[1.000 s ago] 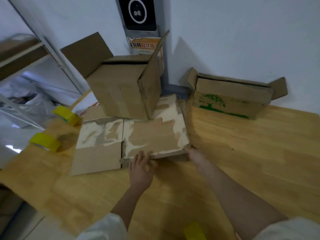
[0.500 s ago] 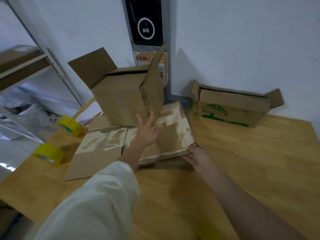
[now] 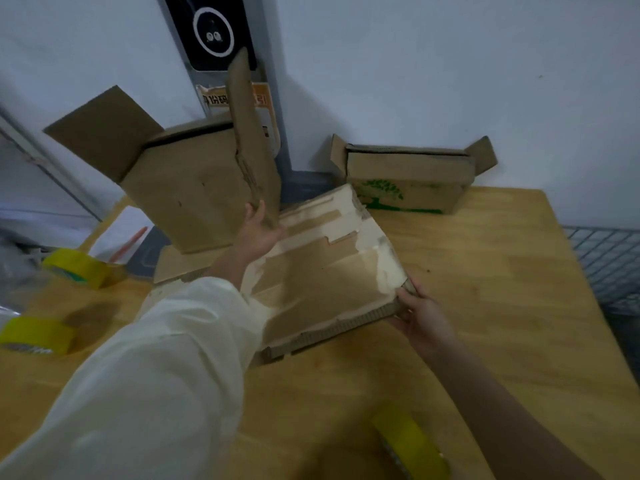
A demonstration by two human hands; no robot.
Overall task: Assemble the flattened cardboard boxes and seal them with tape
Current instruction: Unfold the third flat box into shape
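A flattened cardboard box (image 3: pixel 325 271) with torn, whitish patches lies on the wooden table (image 3: pixel 485 306), its near right corner lifted. My right hand (image 3: pixel 420 315) pinches that corner by the corrugated edge. My left hand (image 3: pixel 256 233) reaches forward over the flat box, fingers straight, touching the lower corner of an upright brown box (image 3: pixel 194 188) that stands on the flat box's far left part with its flaps open.
A low box with a green tree print (image 3: pixel 408 181) leans at the wall, back right. Yellow tape rolls sit at the left (image 3: pixel 74 268), lower left (image 3: pixel 34 336) and near bottom edge (image 3: pixel 410 445). A wire rack (image 3: pixel 609 268) is off the table's right edge.
My left hand left the flat box's near edge and reached forward to the upright box. My right hand has raised the flat box's right corner higher.
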